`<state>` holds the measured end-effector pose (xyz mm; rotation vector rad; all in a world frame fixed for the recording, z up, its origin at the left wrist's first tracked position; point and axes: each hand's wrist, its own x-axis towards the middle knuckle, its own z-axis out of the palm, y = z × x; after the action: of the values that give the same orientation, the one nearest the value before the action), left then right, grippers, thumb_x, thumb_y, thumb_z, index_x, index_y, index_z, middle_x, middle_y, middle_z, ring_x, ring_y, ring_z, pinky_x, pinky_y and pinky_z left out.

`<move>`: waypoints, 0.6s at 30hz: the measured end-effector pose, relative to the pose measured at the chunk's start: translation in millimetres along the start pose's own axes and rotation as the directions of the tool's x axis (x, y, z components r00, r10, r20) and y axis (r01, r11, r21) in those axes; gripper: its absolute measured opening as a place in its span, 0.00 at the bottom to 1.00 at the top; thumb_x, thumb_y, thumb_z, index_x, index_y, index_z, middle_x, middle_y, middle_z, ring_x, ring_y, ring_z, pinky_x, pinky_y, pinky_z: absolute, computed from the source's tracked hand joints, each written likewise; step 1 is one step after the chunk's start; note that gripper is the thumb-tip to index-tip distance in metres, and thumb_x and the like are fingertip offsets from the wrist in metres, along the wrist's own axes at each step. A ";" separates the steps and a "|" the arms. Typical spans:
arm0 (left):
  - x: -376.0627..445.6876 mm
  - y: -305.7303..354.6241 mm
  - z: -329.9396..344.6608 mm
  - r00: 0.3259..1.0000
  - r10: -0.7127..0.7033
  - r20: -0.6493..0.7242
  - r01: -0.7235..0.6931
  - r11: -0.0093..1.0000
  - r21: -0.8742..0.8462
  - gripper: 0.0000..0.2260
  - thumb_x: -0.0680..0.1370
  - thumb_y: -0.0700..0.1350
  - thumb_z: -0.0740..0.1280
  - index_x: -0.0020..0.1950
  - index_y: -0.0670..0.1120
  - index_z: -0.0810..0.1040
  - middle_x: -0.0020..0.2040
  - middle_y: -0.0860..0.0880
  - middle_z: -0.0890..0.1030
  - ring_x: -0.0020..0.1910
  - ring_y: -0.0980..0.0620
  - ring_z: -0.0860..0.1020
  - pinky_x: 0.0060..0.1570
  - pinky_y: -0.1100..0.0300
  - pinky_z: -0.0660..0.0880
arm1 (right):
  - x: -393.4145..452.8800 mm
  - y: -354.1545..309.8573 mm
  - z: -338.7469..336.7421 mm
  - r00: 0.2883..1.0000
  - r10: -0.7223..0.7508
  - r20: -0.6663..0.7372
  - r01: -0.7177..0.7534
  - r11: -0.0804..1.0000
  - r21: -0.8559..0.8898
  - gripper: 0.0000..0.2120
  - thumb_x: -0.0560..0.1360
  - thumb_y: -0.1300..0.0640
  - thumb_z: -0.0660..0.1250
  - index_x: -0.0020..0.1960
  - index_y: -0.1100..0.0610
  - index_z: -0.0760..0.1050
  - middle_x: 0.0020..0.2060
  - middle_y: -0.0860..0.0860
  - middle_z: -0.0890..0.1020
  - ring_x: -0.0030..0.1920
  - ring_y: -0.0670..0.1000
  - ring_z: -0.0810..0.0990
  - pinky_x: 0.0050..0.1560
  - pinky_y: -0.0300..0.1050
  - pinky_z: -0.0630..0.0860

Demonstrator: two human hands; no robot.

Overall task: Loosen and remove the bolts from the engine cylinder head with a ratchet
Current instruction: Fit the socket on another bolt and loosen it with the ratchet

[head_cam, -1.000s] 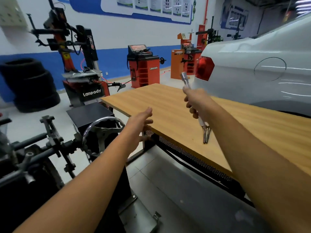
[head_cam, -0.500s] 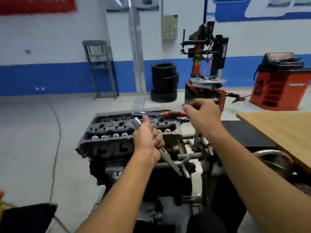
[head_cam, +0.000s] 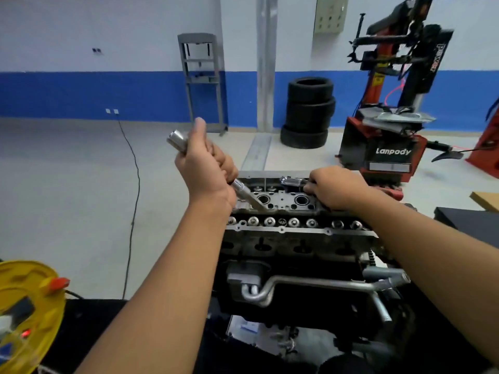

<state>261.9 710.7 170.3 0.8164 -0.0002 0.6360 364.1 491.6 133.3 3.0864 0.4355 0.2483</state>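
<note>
The engine cylinder head (head_cam: 283,230) sits on a stand in front of me, its top showing round bores and a row of shiny bolt heads (head_cam: 270,221). My left hand (head_cam: 204,166) grips a long silver socket extension (head_cam: 176,139) above the head's left end, socket end up and to the left, shaft slanting down to the head. My right hand (head_cam: 337,188) rests on the head's far right side and grips the ratchet (head_cam: 293,181), whose silver head points left. The ratchet's handle is hidden under that hand.
A yellow cable reel (head_cam: 27,306) stands at lower left, with a black cable (head_cam: 133,184) across the floor. Stacked tyres (head_cam: 309,112) and a red tyre changer (head_cam: 388,125) stand behind. A wooden table corner (head_cam: 486,199) shows at right. A metal pipe (head_cam: 310,286) runs below the head.
My view swung from the wooden table and car to the engine. The silver extension passed from my right hand to my left, and my right hand has taken the ratchet on the head.
</note>
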 end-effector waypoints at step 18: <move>10.0 -65.2 19.0 0.845 -0.083 0.529 -0.030 0.979 0.201 0.22 0.84 0.49 0.62 0.29 0.53 0.68 0.23 0.54 0.63 0.19 0.53 0.59 0.23 0.65 0.59 | -49.6 -5.0 -72.6 0.998 -0.003 0.057 -0.057 -0.070 0.996 0.12 0.85 0.43 0.60 0.55 0.51 0.71 0.34 0.57 0.78 0.22 0.47 0.61 0.28 0.36 0.58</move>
<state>309.0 669.8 141.7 1.1717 -0.4425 0.3643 304.1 482.1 197.1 4.6261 0.9020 -0.4597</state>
